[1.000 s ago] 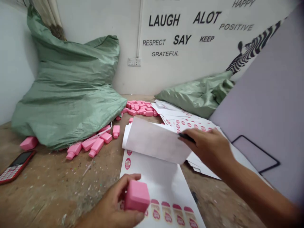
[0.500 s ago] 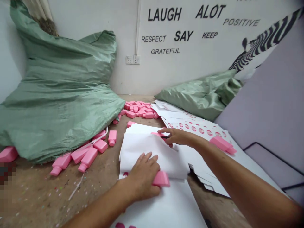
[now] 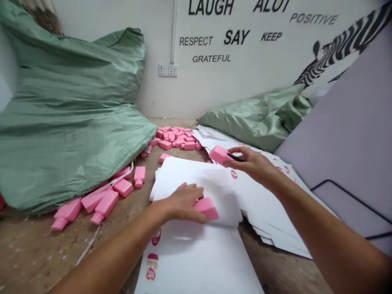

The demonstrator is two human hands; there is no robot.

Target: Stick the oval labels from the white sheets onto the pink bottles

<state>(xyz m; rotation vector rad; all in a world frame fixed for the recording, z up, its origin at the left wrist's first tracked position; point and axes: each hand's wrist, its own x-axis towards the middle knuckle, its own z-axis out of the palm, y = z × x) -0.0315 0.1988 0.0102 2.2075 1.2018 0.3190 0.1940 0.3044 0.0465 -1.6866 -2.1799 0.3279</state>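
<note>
My left hand (image 3: 183, 203) is closed round a small pink plastic bottle (image 3: 207, 208) and rests on a folded-over stack of white label sheets (image 3: 174, 173). Pink oval labels (image 3: 152, 267) run down the left edge of the lower sheet. Above the far right of this stack, my right hand (image 3: 252, 163) grips a second pink bottle (image 3: 219, 156). A thin black tool (image 3: 235, 157) is also between its fingers; its kind I cannot make out.
A big green sack (image 3: 76, 122) bulges at the left, with several pink bottles (image 3: 105, 206) along its edge. More bottles (image 3: 177, 139) are heaped near the wall. Further label sheets (image 3: 275, 220) spread to the right beside a flatter green sack (image 3: 254, 118) and a pale slanted panel (image 3: 346, 155).
My right hand has risen and moved right off the sheets, and the pink bottle in it now shows clearly. My left hand has shifted slightly up the sheet with its bottle.
</note>
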